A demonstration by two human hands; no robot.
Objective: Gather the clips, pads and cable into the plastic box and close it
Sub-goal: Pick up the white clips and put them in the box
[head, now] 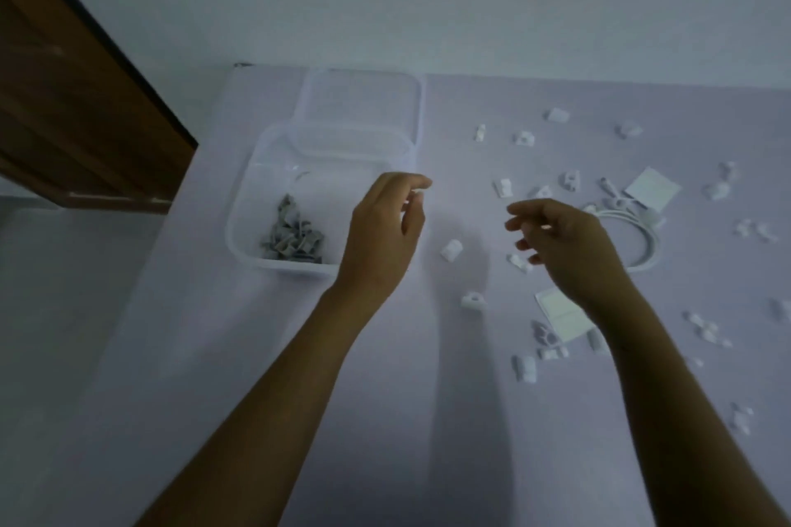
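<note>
White clip (520, 263): is located just beside the slack, empty fingers of the right hand (565, 244); plastic box (234, 227) is placed leftward, at the left hand (385, 235), whose curled fingers' contents cannot be told.

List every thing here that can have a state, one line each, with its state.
plastic box: open, lid off.
lid: off, lying against the box's far rim.
grey clips: heaped inside the box.
white clips: scattered on the table, outside the box.
cable: coiled on the table, outside the box.
pads: flat on the table, outside the box.
left-hand grip: fingers curled beside the box; contents unclear.
right-hand grip: fingers curled above the table; contents unclear.
</note>
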